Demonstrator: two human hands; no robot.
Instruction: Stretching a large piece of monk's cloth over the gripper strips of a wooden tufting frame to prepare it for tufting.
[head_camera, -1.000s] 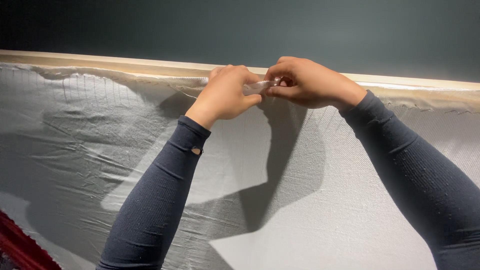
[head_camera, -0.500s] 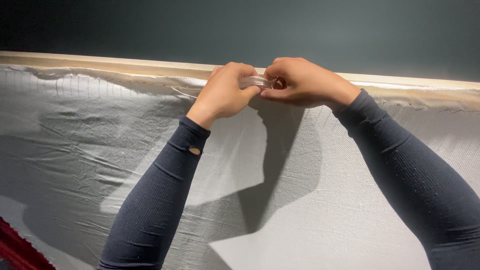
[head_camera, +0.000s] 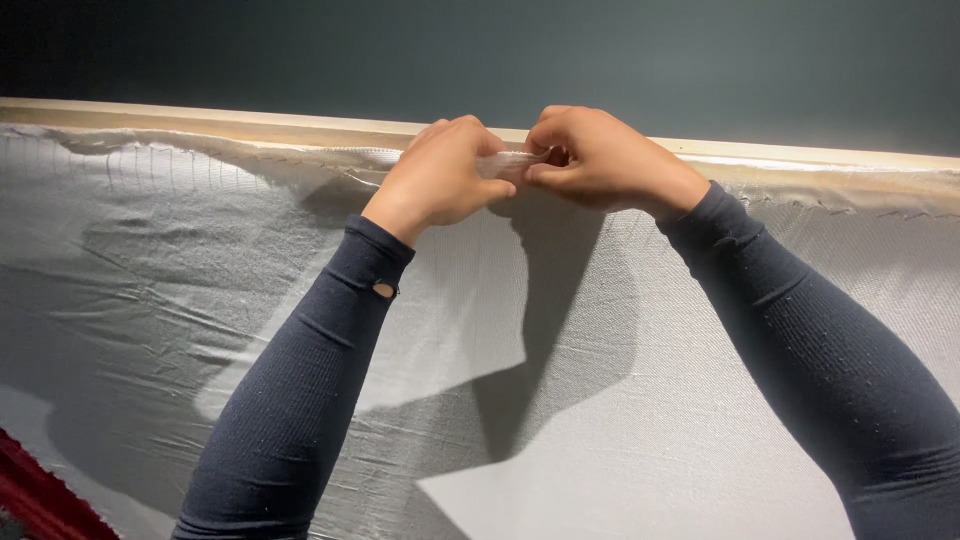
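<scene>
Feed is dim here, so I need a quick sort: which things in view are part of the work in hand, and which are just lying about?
In hand:
- left hand and right hand, pinching the cloth edge
- white cloth
- wooden strip along the cloth's top edge

Lying about:
- red trim, bottom left
- dark wall

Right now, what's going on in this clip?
A person in dark sleeves has both hands up at the top edge of a white woven fabric sheet below a pale wooden strip. The left hand and right hand meet there, pinching a small bunched bit of the fabric's frayed edge between their fingertips.
</scene>
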